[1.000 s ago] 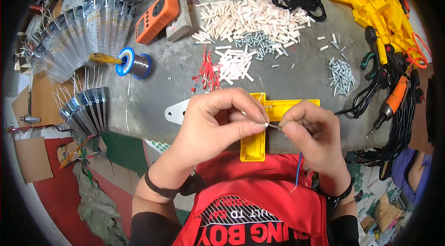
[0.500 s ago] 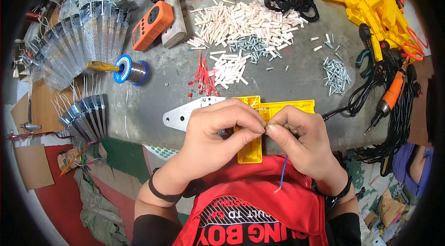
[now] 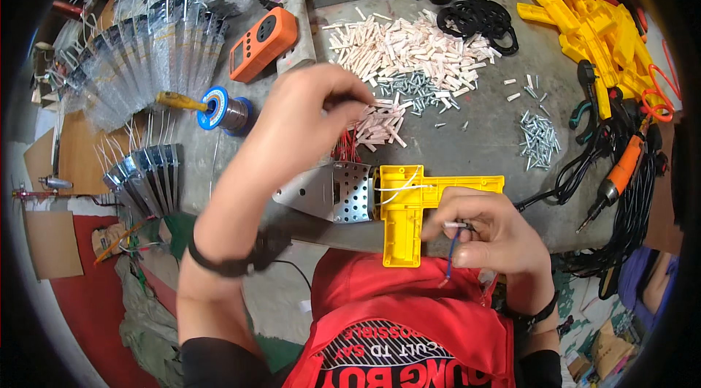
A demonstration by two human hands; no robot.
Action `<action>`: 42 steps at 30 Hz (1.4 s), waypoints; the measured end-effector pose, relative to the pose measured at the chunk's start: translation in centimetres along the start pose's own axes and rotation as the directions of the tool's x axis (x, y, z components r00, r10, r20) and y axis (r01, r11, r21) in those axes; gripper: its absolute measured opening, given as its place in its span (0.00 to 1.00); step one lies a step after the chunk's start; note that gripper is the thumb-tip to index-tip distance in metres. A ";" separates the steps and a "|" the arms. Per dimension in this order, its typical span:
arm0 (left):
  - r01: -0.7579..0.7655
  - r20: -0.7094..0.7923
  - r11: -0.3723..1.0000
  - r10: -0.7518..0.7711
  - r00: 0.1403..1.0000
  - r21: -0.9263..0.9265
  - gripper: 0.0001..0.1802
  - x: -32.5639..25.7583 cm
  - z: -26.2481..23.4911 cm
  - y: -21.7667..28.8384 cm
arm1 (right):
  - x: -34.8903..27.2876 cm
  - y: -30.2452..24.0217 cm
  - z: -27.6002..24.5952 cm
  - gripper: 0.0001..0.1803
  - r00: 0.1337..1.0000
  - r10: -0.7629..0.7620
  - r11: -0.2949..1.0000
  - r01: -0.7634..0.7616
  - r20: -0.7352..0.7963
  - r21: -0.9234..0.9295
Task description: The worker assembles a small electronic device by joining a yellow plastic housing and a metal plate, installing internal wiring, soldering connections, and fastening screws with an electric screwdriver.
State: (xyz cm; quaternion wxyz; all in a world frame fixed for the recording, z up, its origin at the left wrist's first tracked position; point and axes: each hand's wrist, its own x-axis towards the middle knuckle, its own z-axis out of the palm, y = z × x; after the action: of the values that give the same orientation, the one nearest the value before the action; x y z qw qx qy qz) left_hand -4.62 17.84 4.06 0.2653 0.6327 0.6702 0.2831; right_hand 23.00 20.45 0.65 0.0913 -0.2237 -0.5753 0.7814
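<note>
My left hand [image 3: 310, 114] is over the near end of a heap of small white tubes [image 3: 383, 128], fingers curled together at the tubes. Whatever lies between its fingertips is too small to make out. In my right hand [image 3: 493, 231] is a short blue wire [image 3: 452, 249], its end hanging down, with a small whitish piece at the fingertips. Between the hands lies a yellow plastic housing half [image 3: 402, 238] with white wires [image 3: 400, 189] running into it. A perforated metal plate [image 3: 352, 194] joins its left side, partly behind my left forearm.
Screws [image 3: 539, 139] lie at the right, below black rings [image 3: 478, 17]. Yellow housings [image 3: 584, 19] are heaped far right, near an orange electric screwdriver [image 3: 621, 161] and black cables. A blue solder spool [image 3: 225, 112] and orange meter [image 3: 263, 44] stand left.
My left hand has left my right hand and moved up and left to the white tubes. My right hand has shifted slightly down and right, keeping the blue wire.
</note>
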 end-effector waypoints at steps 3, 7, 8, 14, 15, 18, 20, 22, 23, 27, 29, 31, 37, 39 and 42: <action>-0.069 0.032 0.927 0.062 0.998 0.369 0.10 3.1 1.4 -3.3 | 0.5 0.7 -1.0 0.04 0.977 -0.214 0.960 0.207 0.018 0.187; -0.098 0.040 0.872 0.090 0.995 0.480 0.07 4.1 2.6 -3.8 | 0.2 0.3 0.7 0.04 0.968 -0.225 0.950 0.243 -0.109 0.198; -0.143 0.027 0.842 0.151 0.988 0.520 0.06 4.1 2.8 -3.8 | 0.1 0.5 1.1 0.04 0.949 -0.238 0.964 0.256 -0.206 0.065; -0.040 -0.104 0.999 0.043 0.994 0.036 0.06 0.1 2.1 1.6 | 0.1 -0.9 2.8 0.04 0.869 -0.085 0.996 0.072 -0.487 -0.047; -0.033 -0.076 0.999 0.030 0.997 -0.034 0.05 -1.8 2.3 2.9 | 0.3 -1.1 2.9 0.05 0.867 -0.095 0.995 0.086 -0.489 -0.041; 0.047 -0.001 0.890 -0.053 0.999 -0.453 0.05 -5.4 4.2 3.5 | 0.7 -0.3 2.7 0.04 0.844 -0.194 0.981 0.166 -0.499 -0.101; 0.074 -0.023 0.787 -0.112 0.993 -0.612 0.06 -6.6 5.1 3.4 | 0.7 0.0 2.9 0.04 0.851 -0.256 0.966 0.241 -0.459 -0.091; 0.090 -0.032 0.654 -0.172 0.985 -0.751 0.06 -7.0 5.7 3.2 | 0.7 0.0 3.2 0.04 0.844 -0.274 0.962 0.250 -0.462 -0.112; 0.104 -0.021 0.612 -0.194 0.981 -0.784 0.06 -7.0 5.8 3.0 | 0.7 0.0 3.3 0.04 0.835 -0.280 0.960 0.253 -0.474 -0.122; 0.101 0.011 0.476 -0.188 0.982 -0.874 0.07 -7.2 6.0 2.5 | 0.7 0.2 3.5 0.04 0.819 -0.309 0.950 0.290 -0.484 -0.116; 0.142 0.023 0.523 -0.227 0.974 -0.840 0.07 -7.4 6.2 2.9 | 0.7 0.1 3.7 0.04 0.802 -0.309 0.948 0.301 -0.511 -0.100; 0.230 0.039 0.647 -0.295 0.955 -0.727 0.07 -7.8 6.7 4.0 | 0.7 0.2 4.0 0.04 0.785 -0.305 0.947 0.311 -0.539 -0.082; -0.176 -0.373 0.955 0.078 0.924 -0.236 0.10 -7.9 7.7 4.7 | 1.0 0.8 4.3 0.03 0.773 -0.374 0.919 0.234 -0.513 -0.318; -0.265 -0.386 0.964 0.249 0.888 0.012 0.10 -8.0 7.5 4.8 | 1.0 0.8 4.3 0.04 0.775 -0.354 0.921 0.192 -0.524 -0.338; -0.388 -0.313 0.865 0.482 0.819 0.317 0.13 -8.1 7.4 4.8 | 0.8 0.7 4.4 0.04 0.786 -0.353 0.908 0.159 -0.507 -0.387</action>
State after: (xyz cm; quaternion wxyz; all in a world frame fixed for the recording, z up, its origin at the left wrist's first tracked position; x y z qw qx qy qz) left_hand 4.48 10.26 2.30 -0.0207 0.7294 0.5743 0.3711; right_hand 20.33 16.78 0.85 0.3264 -0.3757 -0.6673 0.5541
